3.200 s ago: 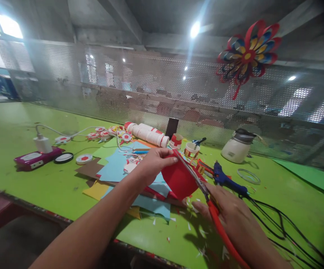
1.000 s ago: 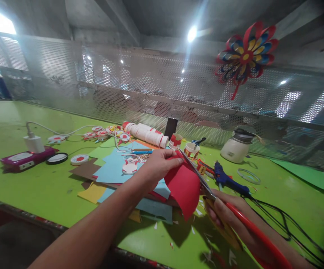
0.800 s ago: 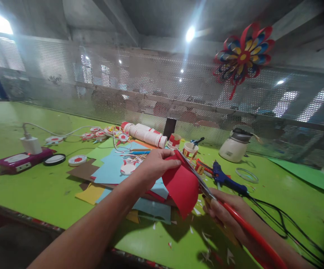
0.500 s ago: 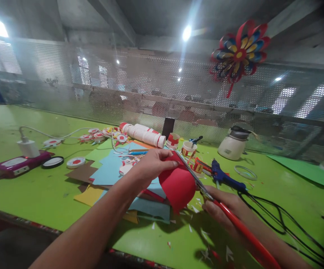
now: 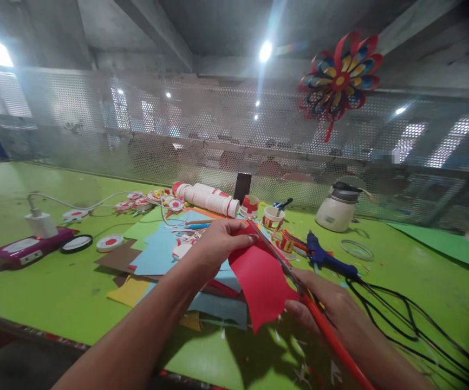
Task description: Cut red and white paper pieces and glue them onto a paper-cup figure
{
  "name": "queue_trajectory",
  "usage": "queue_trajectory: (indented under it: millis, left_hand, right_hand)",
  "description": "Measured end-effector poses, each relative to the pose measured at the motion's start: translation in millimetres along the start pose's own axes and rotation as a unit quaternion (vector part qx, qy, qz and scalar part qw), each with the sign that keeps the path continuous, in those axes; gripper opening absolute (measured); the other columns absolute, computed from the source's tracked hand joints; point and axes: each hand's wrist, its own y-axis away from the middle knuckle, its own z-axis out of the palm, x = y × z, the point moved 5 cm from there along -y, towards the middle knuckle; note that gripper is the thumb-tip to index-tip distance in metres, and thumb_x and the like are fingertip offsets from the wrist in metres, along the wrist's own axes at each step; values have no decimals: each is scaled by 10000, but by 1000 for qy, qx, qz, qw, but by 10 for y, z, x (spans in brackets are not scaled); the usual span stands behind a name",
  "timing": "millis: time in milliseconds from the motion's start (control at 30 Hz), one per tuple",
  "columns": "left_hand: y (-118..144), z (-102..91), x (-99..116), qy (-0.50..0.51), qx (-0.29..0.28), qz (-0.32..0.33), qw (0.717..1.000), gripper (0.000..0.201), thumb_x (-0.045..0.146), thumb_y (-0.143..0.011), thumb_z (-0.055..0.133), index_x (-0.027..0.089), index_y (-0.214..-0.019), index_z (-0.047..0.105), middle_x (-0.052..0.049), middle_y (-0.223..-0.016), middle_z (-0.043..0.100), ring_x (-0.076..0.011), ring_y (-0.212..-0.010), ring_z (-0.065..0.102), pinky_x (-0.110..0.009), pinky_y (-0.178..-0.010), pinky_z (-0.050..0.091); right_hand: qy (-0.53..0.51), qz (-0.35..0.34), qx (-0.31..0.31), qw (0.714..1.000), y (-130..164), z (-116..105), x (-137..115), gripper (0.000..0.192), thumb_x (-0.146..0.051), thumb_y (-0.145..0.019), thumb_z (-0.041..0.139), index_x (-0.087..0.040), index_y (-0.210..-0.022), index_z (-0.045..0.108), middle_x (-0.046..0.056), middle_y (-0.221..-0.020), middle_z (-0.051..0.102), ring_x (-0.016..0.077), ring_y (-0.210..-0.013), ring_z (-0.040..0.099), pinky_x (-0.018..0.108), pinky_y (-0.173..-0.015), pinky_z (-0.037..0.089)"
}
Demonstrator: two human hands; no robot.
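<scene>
My left hand (image 5: 227, 238) pinches the upper end of a piece of red paper (image 5: 259, 279), thumb on top. The paper hangs in the air over the pile of coloured paper (image 5: 157, 249), its lower edge curved. In my right hand (image 5: 319, 292) is a pair of scissors (image 5: 313, 303) with red handles. Their blades lie along the right edge of the red paper, tips close to my left fingers, and look nearly closed. The handles partly hide my right fingers.
Beyond my right hand lie a blue glue gun (image 5: 327, 257) and its black cord (image 5: 384, 303). A white jug (image 5: 337, 208) stands farther back. White rolls (image 5: 208, 199) lie behind the pile. A purple power strip (image 5: 33, 249) sits at left; paper scraps (image 5: 299, 374) lie in front.
The red paper's lower part has flattened out and shows more of its face. The scissor blades have come closer together, and my right hand has shifted slightly.
</scene>
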Motion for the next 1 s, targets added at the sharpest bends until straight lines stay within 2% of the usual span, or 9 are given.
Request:
queue_trajectory:
  millis: [167, 333, 567, 700, 867, 1000]
  left_hand:
    - [17, 4, 14, 11, 2, 10, 1000, 141, 194, -643, 699, 104, -735, 640, -49, -692, 651, -127, -596, 591, -252, -588, 425]
    - [26, 12, 34, 3, 1, 16, 1000, 144, 175, -631, 704, 106, -741, 644, -38, -674, 646, -138, -621, 604, -269, -625, 445]
    - [35, 27, 37, 19, -8, 15, 1000, 115, 152, -625, 698, 109, -710, 635, -44, -667, 655, -125, -589, 595, -248, -591, 436]
    - [31, 25, 16, 33, -17, 7, 999, 128, 154, -631, 695, 110, -738, 641, -47, -670, 651, -144, -619, 609, -276, -631, 453]
    - [23, 33, -8, 59, -27, 0, 998, 147, 164, -635, 702, 118, -757, 634, -45, -681, 651, -140, -613, 606, -302, -675, 461]
    - [14, 10, 24, 55, -11, -2, 998, 178, 197, -627, 725, 119, -757, 631, -47, -687, 656, -130, -589, 600, -266, -618, 451]
  right_hand:
    - [47, 24, -2, 999, 35, 27, 52, 463, -483, -862, 452, -179, -1208, 502, 138, -1116, 593, 278, -995, 555, 430, -845, 444]
    - [68, 29, -1, 997, 41, 6, 38, 514, -505, -852, 456, -178, -1246, 493, 143, -1095, 591, 282, -967, 559, 442, -828, 452]
    - [61, 22, 24, 998, 43, 0, 31, 485, -492, -839, 490, -187, -1213, 533, 129, -1069, 610, 270, -960, 565, 431, -826, 463]
    - [58, 6, 51, 997, 51, -5, 32, 454, -470, -825, 524, -211, -1197, 550, 125, -1068, 624, 275, -956, 573, 424, -817, 469]
    - [20, 5, 23, 1000, 38, -11, -7, 386, -457, -835, 514, -218, -1131, 577, 116, -1061, 633, 264, -921, 586, 388, -783, 475]
    - [-81, -12, -21, 996, -2, -30, -64, 360, -449, -858, 477, -216, -1110, 587, 80, -1021, 658, 224, -866, 608, 324, -754, 481]
